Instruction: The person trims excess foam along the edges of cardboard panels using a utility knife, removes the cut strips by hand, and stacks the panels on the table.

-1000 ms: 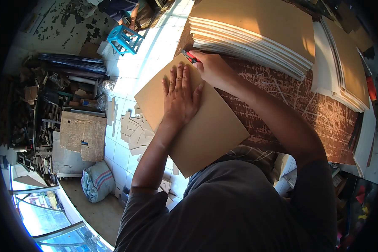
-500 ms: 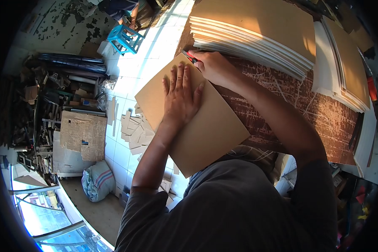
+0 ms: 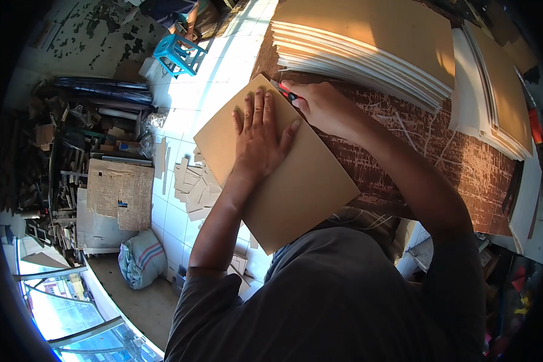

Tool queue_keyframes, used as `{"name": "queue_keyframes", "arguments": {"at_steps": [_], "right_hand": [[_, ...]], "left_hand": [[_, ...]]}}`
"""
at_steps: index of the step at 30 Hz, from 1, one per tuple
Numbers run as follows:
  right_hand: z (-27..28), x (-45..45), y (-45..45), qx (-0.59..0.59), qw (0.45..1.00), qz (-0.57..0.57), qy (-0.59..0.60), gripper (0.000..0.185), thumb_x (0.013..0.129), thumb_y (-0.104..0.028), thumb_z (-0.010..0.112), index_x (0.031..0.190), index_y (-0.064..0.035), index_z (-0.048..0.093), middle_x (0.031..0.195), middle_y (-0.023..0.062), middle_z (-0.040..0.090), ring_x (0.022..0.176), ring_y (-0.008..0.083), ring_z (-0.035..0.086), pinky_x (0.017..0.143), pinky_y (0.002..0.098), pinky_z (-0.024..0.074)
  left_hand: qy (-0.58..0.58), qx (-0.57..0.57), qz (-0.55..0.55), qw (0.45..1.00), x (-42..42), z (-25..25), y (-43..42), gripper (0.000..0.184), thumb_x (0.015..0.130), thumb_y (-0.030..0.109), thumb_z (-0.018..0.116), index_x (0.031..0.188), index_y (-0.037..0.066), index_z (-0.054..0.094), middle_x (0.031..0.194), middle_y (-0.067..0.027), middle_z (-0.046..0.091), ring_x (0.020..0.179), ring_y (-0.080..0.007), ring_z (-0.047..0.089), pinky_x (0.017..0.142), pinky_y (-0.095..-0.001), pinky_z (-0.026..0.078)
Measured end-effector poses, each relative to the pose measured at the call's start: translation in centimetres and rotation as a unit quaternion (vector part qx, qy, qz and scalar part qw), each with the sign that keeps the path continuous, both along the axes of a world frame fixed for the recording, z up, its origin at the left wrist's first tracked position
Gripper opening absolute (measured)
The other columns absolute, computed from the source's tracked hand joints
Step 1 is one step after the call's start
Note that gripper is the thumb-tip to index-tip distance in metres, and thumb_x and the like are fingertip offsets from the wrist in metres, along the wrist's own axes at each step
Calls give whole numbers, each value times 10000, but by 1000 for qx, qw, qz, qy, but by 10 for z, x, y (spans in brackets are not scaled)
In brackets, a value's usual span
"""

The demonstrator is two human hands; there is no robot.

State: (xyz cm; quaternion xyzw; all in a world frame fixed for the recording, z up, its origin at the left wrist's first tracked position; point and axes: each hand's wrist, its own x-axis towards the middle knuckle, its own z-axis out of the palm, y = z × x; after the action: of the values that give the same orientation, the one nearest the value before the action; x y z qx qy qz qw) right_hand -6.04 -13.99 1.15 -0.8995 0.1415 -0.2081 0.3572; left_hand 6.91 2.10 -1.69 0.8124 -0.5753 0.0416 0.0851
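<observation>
A brown rectangular sheet of cardboard [image 3: 301, 181] lies turned at an angle over the table's left edge. My left hand [image 3: 259, 130] presses flat on its upper part, fingers spread. At the sheet's upper right edge, my right hand [image 3: 320, 104] grips a red and black utility knife [image 3: 288, 93]. The knife points up and left, with its tip beside the sheet's edge near the top corner. Whether the blade touches the board cannot be made out.
The scored brown table [image 3: 368, 163] carries a stack of large boards [image 3: 368, 42] at the back and more boards [image 3: 495, 90] at right. Cardboard offcuts [image 3: 193, 187] litter the tiled floor. A blue stool [image 3: 178, 54] stands near another person [image 3: 169, 12] at top left.
My right hand and the utility knife have moved slightly right and down along the sheet's edge, away from the top corner. My left hand and the sheet stay nearly in place.
</observation>
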Motion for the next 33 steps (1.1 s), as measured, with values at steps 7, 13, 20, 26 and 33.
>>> {"name": "queue_keyframes", "arguments": {"at_steps": [7,13,20,26,33], "right_hand": [[-2,-38,18,3,1000,-8,-19,414,1005,-84,577,1409,7,591,1011,294,706,924,452,703,829,501,553],[5,-72,33,27,999,4,-27,441,999,-69,589,1433,5,568,1071,296,703,931,453,704,833,489,558],[15,-114,54,76,997,-17,20,458,1005,-75,582,1458,-21,554,1081,297,706,944,450,708,846,500,554],[37,-160,78,124,979,-46,157,525,1024,-89,574,1541,-124,487,1251,240,692,1025,421,711,894,464,560],[43,-212,109,154,964,-67,205,585,1025,-99,583,1584,-153,422,1292,224,686,1047,414,712,885,471,563]], "left_hand": [[-10,40,5,999,-7,9,-2,1017,1012,695,436,1620,-78,176,1706,-264,169,1603,-425,77,1274,-606,69],[-13,27,1,1000,-7,6,-2,1016,1013,696,431,1616,-82,180,1702,-270,174,1597,-445,87,1266,-623,84],[-11,8,-9,1000,-6,5,-2,1015,1006,690,440,1605,-96,206,1676,-301,224,1591,-452,125,1255,-647,89],[-14,22,1,1000,-7,6,-3,1007,1011,686,436,1611,-86,195,1682,-298,211,1592,-443,132,1259,-638,94],[-3,43,-2,999,-7,10,-3,1018,1010,693,431,1623,-76,168,1700,-278,183,1598,-430,114,1266,-627,86]]}}
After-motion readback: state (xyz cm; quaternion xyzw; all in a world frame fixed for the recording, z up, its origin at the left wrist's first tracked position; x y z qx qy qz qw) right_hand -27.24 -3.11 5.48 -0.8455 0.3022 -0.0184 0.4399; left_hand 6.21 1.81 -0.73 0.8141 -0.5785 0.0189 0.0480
